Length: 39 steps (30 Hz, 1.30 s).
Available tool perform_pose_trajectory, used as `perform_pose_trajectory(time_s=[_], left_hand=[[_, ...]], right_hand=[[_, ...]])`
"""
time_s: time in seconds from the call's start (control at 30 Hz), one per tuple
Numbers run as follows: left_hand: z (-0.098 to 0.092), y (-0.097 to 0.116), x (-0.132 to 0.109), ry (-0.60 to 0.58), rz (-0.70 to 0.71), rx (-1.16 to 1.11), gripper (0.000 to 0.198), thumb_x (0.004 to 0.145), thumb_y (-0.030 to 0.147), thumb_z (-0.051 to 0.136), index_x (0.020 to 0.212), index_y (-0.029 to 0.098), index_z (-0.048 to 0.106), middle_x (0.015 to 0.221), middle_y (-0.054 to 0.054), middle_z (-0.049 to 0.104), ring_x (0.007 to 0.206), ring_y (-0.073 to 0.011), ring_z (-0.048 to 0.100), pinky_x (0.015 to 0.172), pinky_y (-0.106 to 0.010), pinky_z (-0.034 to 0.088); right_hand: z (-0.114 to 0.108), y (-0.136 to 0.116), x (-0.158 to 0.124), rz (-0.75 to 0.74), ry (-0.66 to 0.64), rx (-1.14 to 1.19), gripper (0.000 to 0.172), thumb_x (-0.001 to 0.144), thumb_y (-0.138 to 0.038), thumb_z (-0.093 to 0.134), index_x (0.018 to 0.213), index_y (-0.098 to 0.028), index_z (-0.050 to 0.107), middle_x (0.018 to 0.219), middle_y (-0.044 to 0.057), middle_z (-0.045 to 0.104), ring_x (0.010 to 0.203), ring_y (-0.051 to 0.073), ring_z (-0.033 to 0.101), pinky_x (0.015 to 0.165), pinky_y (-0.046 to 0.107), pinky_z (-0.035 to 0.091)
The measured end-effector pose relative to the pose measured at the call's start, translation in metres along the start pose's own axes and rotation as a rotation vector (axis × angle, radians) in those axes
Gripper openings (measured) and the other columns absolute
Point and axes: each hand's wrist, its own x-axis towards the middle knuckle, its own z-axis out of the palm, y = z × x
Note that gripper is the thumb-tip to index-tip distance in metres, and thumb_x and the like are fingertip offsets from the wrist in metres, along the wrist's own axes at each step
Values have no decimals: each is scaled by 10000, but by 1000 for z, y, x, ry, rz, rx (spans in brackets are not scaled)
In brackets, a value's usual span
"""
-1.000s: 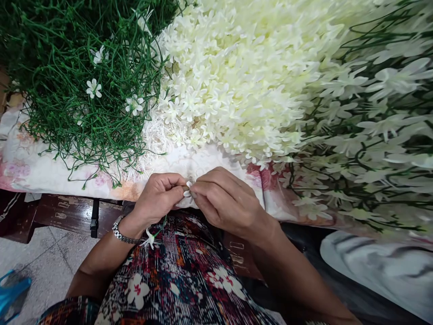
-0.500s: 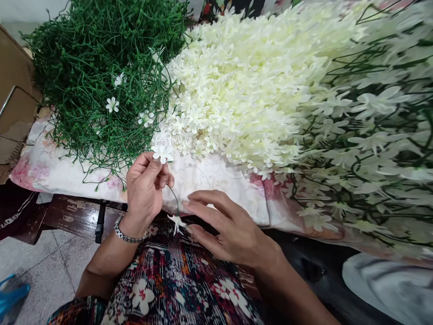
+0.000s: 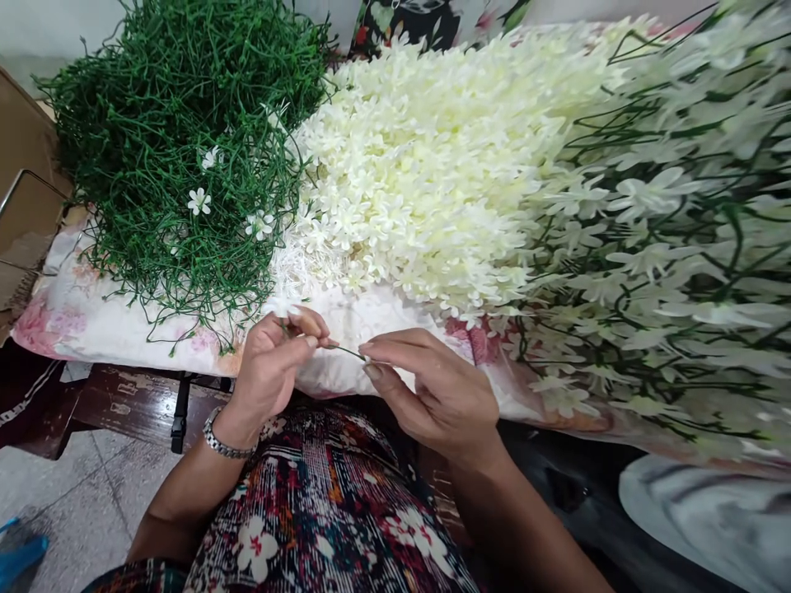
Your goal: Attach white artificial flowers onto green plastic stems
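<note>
Clock directions are taken from the person's hands, twelve lying straight ahead. A flower-printed cloth (image 3: 383, 309) covers the work surface; speckled tiled floor (image 3: 62, 469) shows at eight o'clock. A broad heap of creamy-white blossoms (image 3: 432, 189) lies at twelve to one, stemmed white flowers (image 3: 655, 247) at two to three, and a tangled heap of green stems (image 3: 179, 123) at eleven. A cardboard box (image 3: 21, 140) stands at ten. I observe the right hand (image 3: 438, 391) with thumb and forefinger closed on one thin stem (image 3: 349, 352), other fingers loosely curled. The left hand (image 3: 265, 366) pinches the same stem. It is slender, green and drawn nearly straight between the hands, above the cloth's near edge. A white blossom (image 3: 281, 307) shows just beyond the left fingers, slightly blurred.
</note>
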Motion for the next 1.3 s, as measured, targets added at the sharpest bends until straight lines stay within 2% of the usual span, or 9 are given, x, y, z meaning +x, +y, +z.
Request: perform_pose_trajectory(time_s=[0.07,0.2,0.3,0.4,0.57,0.83,1.07,1.3], left_hand=[[-2,-1,-2,-59,-56,67,61,607,103,604,656,122,574,705,-4,556,645,-81,547,657,-229,475],[-3,-3,-4,-115,-234,191,117,602,141,646,715,125,620,644,-5,587,542,-74,544,531,-202,468],[-2,-7,-6,-127,-291,236,118,600,203,671,649,120,603,523,23,533,429,-49,461,393,-160,394],[-1,-10,-8,-95,-244,231,131,618,219,660,603,124,571,466,51,461,377,-19,362,337,-129,293],[-2,-10,-11,-54,-159,279,78,661,177,580,604,133,550,468,62,435,373,-11,318,354,-137,253],[-4,-11,-15,-12,3,493,74,685,118,522,619,135,553,533,48,449,492,-43,386,480,-162,329],[-2,-13,-15,-81,12,617,77,699,98,486,662,135,544,575,37,482,534,-51,420,512,-163,354],[-4,-20,-13,-81,-4,594,93,718,101,477,656,135,538,605,24,510,566,-63,469,546,-177,409]], right_hand=[[-5,1,6,0,-74,37,336,735,-34,520,1042,-170,519,834,37,606,750,98,570,626,215,492],[-6,1,13,-41,-167,93,272,780,-65,467,1032,-160,509,799,41,607,727,93,570,606,217,486],[-2,1,15,-76,-189,89,266,793,-83,460,1046,-153,503,809,52,602,748,102,571,610,228,492],[0,0,14,-90,-165,15,308,783,-109,485,1085,-166,479,860,62,598,797,127,573,631,256,503],[-3,0,12,-95,-90,-116,301,732,-138,561,1025,-176,502,859,64,581,786,142,560,637,270,503],[-1,4,7,-104,-111,-214,170,725,-96,543,877,-172,549,771,43,544,709,120,520,599,249,471],[1,6,4,-75,-168,-215,159,732,-56,511,856,-155,527,756,45,540,718,120,513,628,250,468],[4,10,1,-43,-196,-161,152,737,-44,501,847,-149,513,752,52,534,717,121,511,615,246,461]])
